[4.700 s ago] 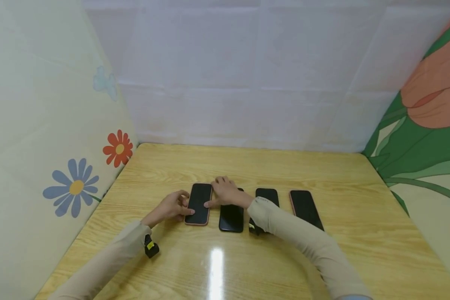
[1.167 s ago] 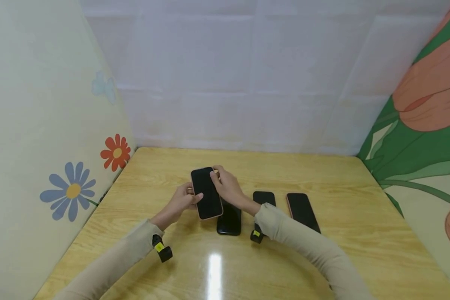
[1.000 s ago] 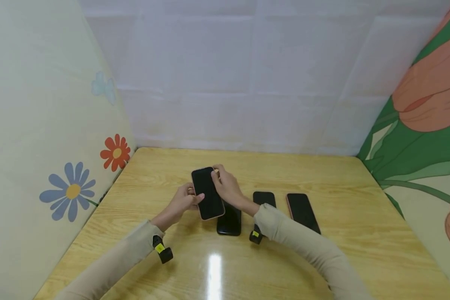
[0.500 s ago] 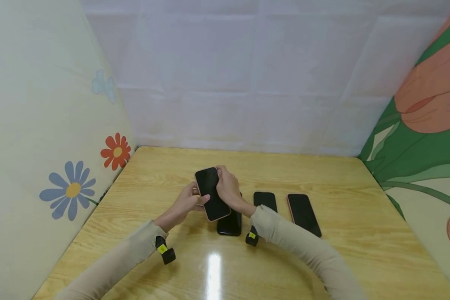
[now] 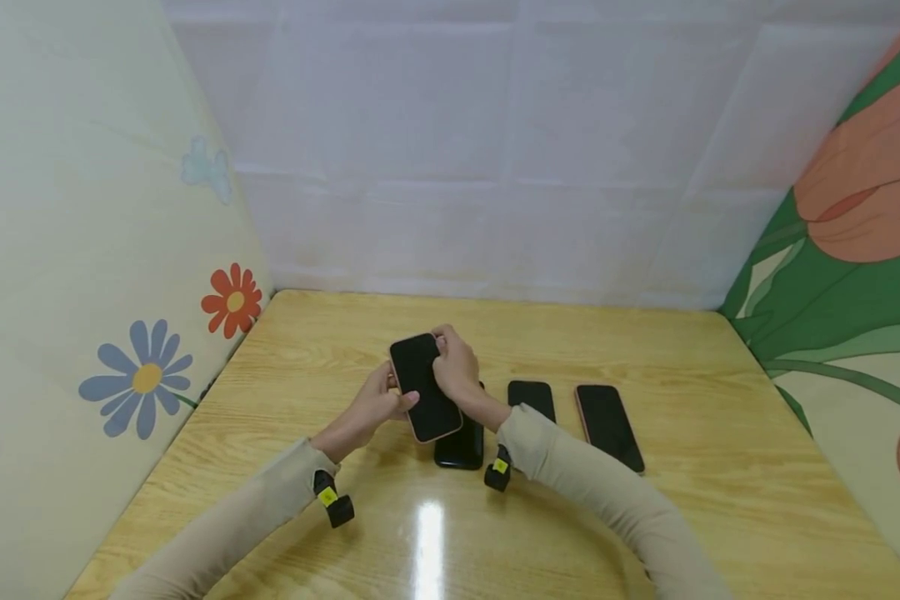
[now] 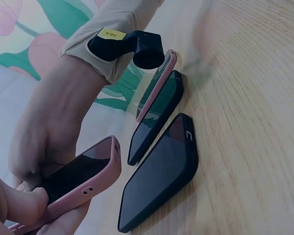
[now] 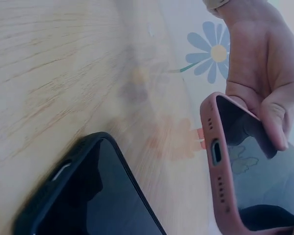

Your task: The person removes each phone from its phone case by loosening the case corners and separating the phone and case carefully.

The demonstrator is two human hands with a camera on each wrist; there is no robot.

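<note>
A smartphone in a pink case (image 5: 422, 379) is held up off the table, its dark screen toward me and its top leaning left. My left hand (image 5: 375, 404) grips its left long edge, thumb on the screen and fingers behind. At the upper right edge, my right hand (image 5: 456, 367) pinches the same phone, its fingertips partly hidden. The left wrist view shows the pink case side (image 6: 95, 183) with two small buttons; the right wrist view shows its charging port end (image 7: 217, 161). Partly below it lies a black-cased phone (image 5: 459, 452) on the table.
Right of these lie another black phone (image 5: 531, 397), partly covered by the right sleeve, and a second pink-cased phone (image 5: 611, 427). The wooden table (image 5: 330, 333) meets a white cloth backdrop (image 5: 420, 167) and flower-patterned side walls (image 5: 147, 379).
The pink-cased phone lay flat on the table at first; both hands have lifted and tilted it. Since a second ago it has shifted slightly right, and the right thumb has bent at its edge.
</note>
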